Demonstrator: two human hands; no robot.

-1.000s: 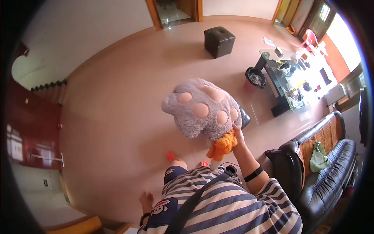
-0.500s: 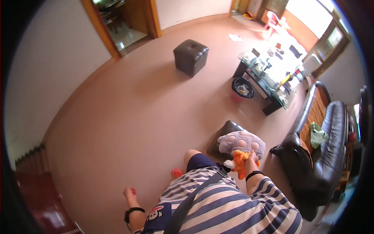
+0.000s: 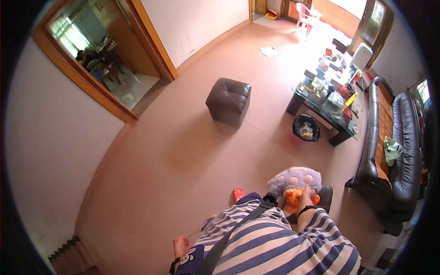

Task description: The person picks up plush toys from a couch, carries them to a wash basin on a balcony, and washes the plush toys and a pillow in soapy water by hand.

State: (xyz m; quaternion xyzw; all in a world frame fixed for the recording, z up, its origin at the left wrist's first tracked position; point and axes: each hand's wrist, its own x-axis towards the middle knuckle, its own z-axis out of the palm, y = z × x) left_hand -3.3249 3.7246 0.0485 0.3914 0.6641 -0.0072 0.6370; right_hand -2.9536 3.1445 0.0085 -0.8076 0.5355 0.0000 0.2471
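Observation:
My right hand (image 3: 309,196) is closed around an orange plush toy (image 3: 293,198) and a grey paw-shaped plush cushion (image 3: 294,178) with pink pads. Both are held in front of my striped shirt, partly over a dark leather stool (image 3: 326,195). My arm hides part of the orange toy. At my other side, my left hand (image 3: 181,243) hangs low with its fingers curled in and nothing seen in them.
A dark tufted stool (image 3: 228,101) stands on the floor ahead. Beyond it are a bin with a black liner (image 3: 306,128) and a cluttered glass table (image 3: 327,107). Along the right runs a black leather sofa (image 3: 366,176). A doorway (image 3: 133,89) opens at left.
The view has shifted as I move forward; the tufted stool appears nearer and the doorway shows more. Both plush toys stay in my right hand, now past the near stool's left side.

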